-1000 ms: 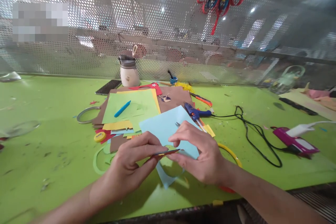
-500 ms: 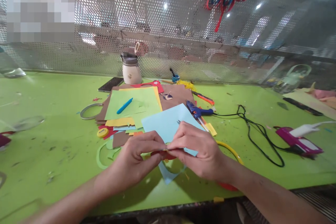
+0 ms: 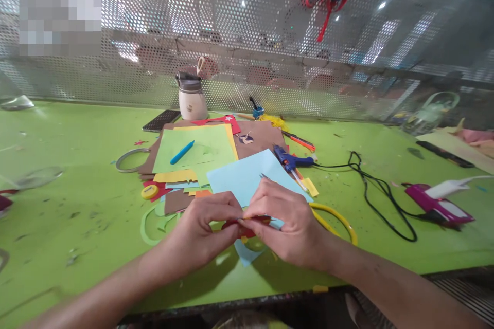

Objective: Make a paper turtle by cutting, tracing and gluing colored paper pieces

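My left hand (image 3: 206,226) and my right hand (image 3: 287,223) meet above the front of the table. Fingers and thumbs of both are pinched on a small red paper piece (image 3: 247,233), mostly hidden behind them. A bit of yellow shows at its edge. Under and behind the hands lies a light blue sheet (image 3: 235,177). A thin metal tip (image 3: 264,176) sticks out above my right knuckles; whether that hand holds it I cannot tell. Beside my left wrist lies a cut-out green paper scrap (image 3: 146,226). A yellow ring (image 3: 341,223) is partly covered by my right hand.
A blue glue gun (image 3: 287,158) lies right of the sheets, its cord running to a purple power strip (image 3: 420,200). A blue pen (image 3: 182,152) rests on green paper (image 3: 164,146). Behind stand a white bottle (image 3: 193,105) and a mesh panel (image 3: 154,77). A tape ring (image 3: 119,162) lies left.
My hands stay pinched on the red piece, with the right fingers slightly shifted and more of its edge showing. The red curve below my right wrist is out of sight. The view has shifted a little.
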Demonstrator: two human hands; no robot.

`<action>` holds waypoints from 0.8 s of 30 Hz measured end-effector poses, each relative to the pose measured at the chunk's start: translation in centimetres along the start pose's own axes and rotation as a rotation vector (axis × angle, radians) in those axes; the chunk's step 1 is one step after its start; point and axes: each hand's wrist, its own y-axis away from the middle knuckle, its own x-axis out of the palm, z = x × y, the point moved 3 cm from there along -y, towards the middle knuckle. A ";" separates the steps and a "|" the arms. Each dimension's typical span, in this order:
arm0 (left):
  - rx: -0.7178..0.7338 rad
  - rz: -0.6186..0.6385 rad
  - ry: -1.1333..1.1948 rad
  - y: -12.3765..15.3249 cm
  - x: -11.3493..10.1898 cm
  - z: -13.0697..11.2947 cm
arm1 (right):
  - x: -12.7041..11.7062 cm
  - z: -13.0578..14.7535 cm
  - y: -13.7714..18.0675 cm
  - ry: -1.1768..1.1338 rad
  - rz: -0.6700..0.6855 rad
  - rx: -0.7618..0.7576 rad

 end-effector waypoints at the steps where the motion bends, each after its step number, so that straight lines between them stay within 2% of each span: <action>1: -0.003 0.000 0.004 0.0 0.0 0.0 | 0.0 -0.1 0.0 -0.002 0.002 0.018; 8: -0.096 -0.034 0.086 0.2 -0.7 1.0 | -1.2 -1.2 0.4 -0.072 0.036 0.318; 11: -0.128 -0.055 0.143 0.2 -0.9 1.4 | -1.4 -1.7 0.5 -0.090 0.071 0.392; 21: -0.321 -0.041 0.330 -0.1 -0.3 2.3 | -1.0 -2.0 0.8 -0.089 0.003 0.362; 24: -0.364 -0.073 0.394 -0.1 -0.1 2.3 | -1.1 -2.1 0.9 -0.087 -0.041 0.353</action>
